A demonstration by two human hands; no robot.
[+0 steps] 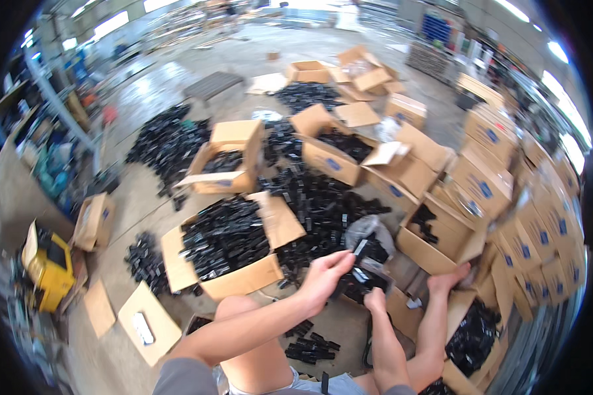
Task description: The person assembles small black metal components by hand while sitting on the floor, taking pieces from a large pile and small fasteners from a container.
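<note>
My left hand [326, 276] reaches out with its fingers pinched on a small black part with a pale strip [360, 247]. Close by to the right, my right hand [375, 300] is closed at the edge of a dark bundle of black parts [357, 279]; what its fingers grip is hidden. A clear plastic bag [370, 228] lies bunched around black parts just beyond both hands. Past the bag and to its left spreads a large heap of black parts [316, 204].
An open carton full of black parts [244, 280] sits left of my hands. To the right are an open carton [408, 253] and stacked closed cartons [534, 230]. More black parts [168, 141] are heaped farther left, near a yellow box [49, 280]. My bare foot [449, 278] rests at right.
</note>
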